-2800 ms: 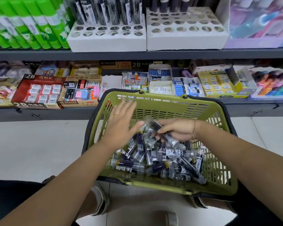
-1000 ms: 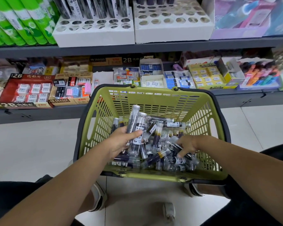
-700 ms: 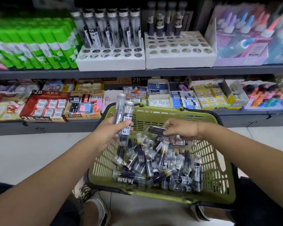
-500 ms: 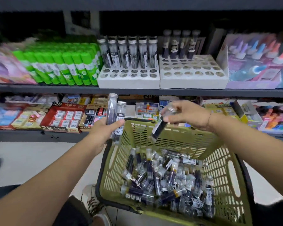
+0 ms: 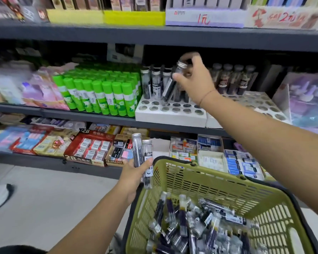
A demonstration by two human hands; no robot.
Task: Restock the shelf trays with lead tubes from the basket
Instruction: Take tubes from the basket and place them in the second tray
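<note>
**Tube tilted over tray, base at 7 o'clock**

R hand (image 5: 195, 83) pinches one lead tube (image 5: 173, 85) near its cap; long axis leans, base pointing 7 o'clock into the white tray (image 5: 171, 116). R hand nearer the holes. L hand (image 5: 134, 175) is wrapped round 2 upright tubes (image 5: 142, 158) beside the basket (image 5: 209, 182). Tray: approx. 4 tubes standing, others hidden.

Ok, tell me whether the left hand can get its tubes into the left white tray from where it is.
Probably not yet. The left hand holds two tubes low beside the basket, well below the white tray, and the right hand is already over its holes.
</note>
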